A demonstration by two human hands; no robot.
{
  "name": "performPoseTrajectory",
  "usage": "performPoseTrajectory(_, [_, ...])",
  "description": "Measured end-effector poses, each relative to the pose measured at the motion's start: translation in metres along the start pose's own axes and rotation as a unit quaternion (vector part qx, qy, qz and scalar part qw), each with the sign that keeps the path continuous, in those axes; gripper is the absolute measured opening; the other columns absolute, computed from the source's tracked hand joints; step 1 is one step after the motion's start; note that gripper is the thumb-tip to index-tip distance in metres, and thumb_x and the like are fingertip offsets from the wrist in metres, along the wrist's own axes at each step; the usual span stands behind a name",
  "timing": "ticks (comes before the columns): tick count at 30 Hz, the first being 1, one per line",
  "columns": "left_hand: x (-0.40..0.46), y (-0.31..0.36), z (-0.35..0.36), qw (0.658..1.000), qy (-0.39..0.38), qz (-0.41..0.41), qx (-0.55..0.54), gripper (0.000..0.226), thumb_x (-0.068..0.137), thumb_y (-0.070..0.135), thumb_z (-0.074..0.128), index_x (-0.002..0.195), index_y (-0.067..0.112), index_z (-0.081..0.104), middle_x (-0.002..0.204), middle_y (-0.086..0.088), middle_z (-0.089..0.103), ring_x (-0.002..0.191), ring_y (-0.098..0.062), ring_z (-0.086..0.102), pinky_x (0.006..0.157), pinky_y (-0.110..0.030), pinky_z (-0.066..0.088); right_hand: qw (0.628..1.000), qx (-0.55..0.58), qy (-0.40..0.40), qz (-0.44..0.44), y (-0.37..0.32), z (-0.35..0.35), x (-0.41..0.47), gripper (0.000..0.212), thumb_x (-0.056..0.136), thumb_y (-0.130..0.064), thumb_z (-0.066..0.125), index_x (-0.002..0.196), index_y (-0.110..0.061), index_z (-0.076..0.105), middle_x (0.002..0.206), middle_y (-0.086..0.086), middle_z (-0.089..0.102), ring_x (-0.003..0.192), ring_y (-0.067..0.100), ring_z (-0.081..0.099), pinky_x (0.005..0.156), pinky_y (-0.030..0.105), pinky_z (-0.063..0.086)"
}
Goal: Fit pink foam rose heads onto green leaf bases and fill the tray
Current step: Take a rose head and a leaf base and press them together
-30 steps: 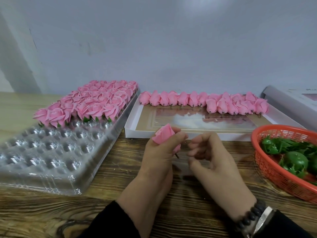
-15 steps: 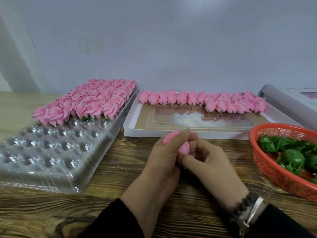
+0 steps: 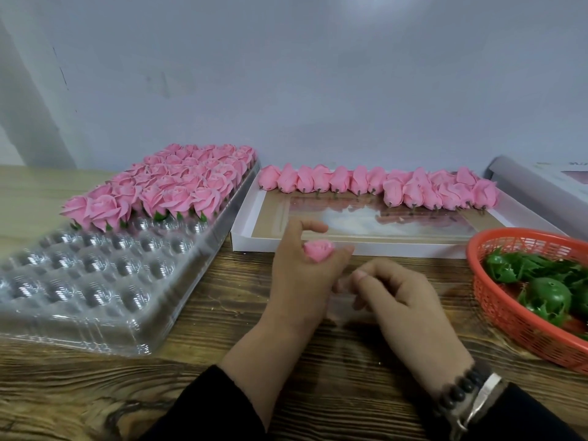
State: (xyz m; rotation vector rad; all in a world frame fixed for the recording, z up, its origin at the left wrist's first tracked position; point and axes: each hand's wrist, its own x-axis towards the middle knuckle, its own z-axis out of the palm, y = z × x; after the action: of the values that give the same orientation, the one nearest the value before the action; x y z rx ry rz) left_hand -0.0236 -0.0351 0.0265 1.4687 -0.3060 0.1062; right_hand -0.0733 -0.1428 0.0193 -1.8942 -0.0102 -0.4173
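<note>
Since half a second ago our right hand [image 3: 404, 300] has pulled back from the rose [image 3: 318, 250], which has turned bloom-up in our left hand [image 3: 305, 275]. Left fingers curl round it, forefinger lifted clear. Right fingers are curled, blurred; we cannot tell whether they pinch anything. On the left, the tray [image 3: 95, 281] holds finished roses in its far rows. Far centre, loose heads [image 3: 375, 186] line the box [image 3: 350, 246]. At right, the basket [image 3: 515, 316] holds bases [image 3: 547, 297].
</note>
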Motion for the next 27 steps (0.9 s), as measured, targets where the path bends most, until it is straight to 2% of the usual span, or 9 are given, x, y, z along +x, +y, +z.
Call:
performPoseTrajectory(3, [-0.001,-0.002,-0.001,0.982,-0.043,0.085,0.165,0.054,0.074,0.007,0.07,0.12,0.02,0.046,0.059,0.004,0.053,0.054,-0.012,0.048,0.058,-0.027,0.044,0.998,0.041,0.04,-0.031,-0.004,-0.005,0.0,0.007,0.081,-0.016,0.062,0.083,-0.021,0.062,0.079,-0.004,0.063,0.071,0.005,0.056,0.065,0.013,0.044])
performPoseTrajectory(7, [-0.004,-0.009,0.001,0.96,-0.135,0.071,0.235,0.086,0.078,0.021,0.071,0.144,0.036,0.018,0.071,0.022,0.061,0.075,0.003,0.059,0.072,-0.008,0.043,0.997,0.034,-0.049,-0.049,-0.005,-0.005,-0.002,0.031,0.078,-0.011,0.067,0.103,-0.031,0.064,0.091,-0.008,0.063,0.078,-0.003,0.057,0.073,0.01,0.044])
performPoseTrajectory(10, [-0.002,-0.011,0.002,0.956,-0.146,0.07,0.245,0.09,0.082,0.02,0.067,0.145,0.04,0.008,0.078,0.018,0.061,0.079,0.001,0.061,0.07,-0.003,0.042,0.996,0.048,-0.068,-0.044,-0.006,-0.009,0.0,0.021,0.08,-0.006,0.066,0.092,-0.023,0.068,0.084,0.004,0.061,0.072,0.01,0.057,0.068,0.026,0.051])
performPoseTrajectory(12, [-0.003,-0.011,0.003,0.953,-0.168,0.072,0.244,0.088,0.084,0.018,0.063,0.145,0.041,0.005,0.072,0.009,0.063,0.071,-0.001,0.06,0.068,-0.007,0.043,0.995,0.065,-0.067,-0.038,-0.006,-0.011,0.001,0.01,0.079,-0.006,0.066,0.081,-0.016,0.067,0.081,0.018,0.059,0.068,0.023,0.055,0.062,0.031,0.052])
performPoseTrajectory(15, [-0.004,-0.008,0.002,0.955,-0.205,0.049,0.207,0.095,0.078,0.013,0.067,0.144,0.044,0.006,0.068,0.001,0.058,0.063,-0.006,0.057,0.067,-0.015,0.047,0.996,0.063,-0.053,-0.031,-0.002,-0.011,0.003,0.007,0.079,-0.006,0.067,0.073,-0.011,0.065,0.073,0.025,0.057,0.064,0.025,0.053,0.06,0.042,0.05])
performPoseTrajectory(18, [-0.004,-0.008,-0.004,0.967,-0.219,-0.001,0.128,0.106,0.069,0.005,0.078,0.141,0.045,0.011,0.085,0.008,0.065,0.079,-0.004,0.062,0.078,-0.017,0.05,0.997,0.071,0.0,-0.023,0.005,-0.014,0.007,0.013,0.079,-0.006,0.066,0.071,-0.015,0.064,0.068,0.019,0.053,0.062,0.02,0.049,0.06,0.036,0.043])
performPoseTrajectory(21, [-0.004,-0.006,-0.007,0.965,-0.196,-0.031,0.173,0.089,0.066,0.014,0.082,0.134,0.034,0.028,0.101,-0.002,0.062,0.092,-0.015,0.062,0.083,-0.031,0.051,0.993,0.106,0.046,-0.012,0.008,-0.019,0.009,0.011,0.08,-0.008,0.066,0.073,-0.015,0.063,0.069,0.012,0.052,0.065,0.015,0.048,0.062,0.023,0.044])
performPoseTrajectory(24, [-0.005,-0.004,-0.005,0.955,-0.171,-0.017,0.24,0.052,0.07,0.025,0.079,0.111,0.024,0.046,0.096,0.007,0.057,0.083,-0.007,0.056,0.066,-0.02,0.046,0.992,0.12,0.037,-0.017,0.005,-0.018,0.008,0.008,0.08,-0.009,0.066,0.074,-0.015,0.063,0.07,0.014,0.052,0.064,0.016,0.047,0.061,0.021,0.045])
performPoseTrajectory(27, [-0.008,-0.005,-0.002,0.956,-0.167,-0.018,0.242,0.033,0.073,0.024,0.076,0.09,0.023,0.047,0.085,0.008,0.057,0.072,-0.004,0.052,0.053,-0.009,0.04,0.996,0.079,0.013,-0.045,0.002,-0.014,0.005,0.009,0.079,-0.01,0.066,0.075,-0.017,0.064,0.071,0.018,0.056,0.065,0.021,0.053,0.066,0.035,0.051])
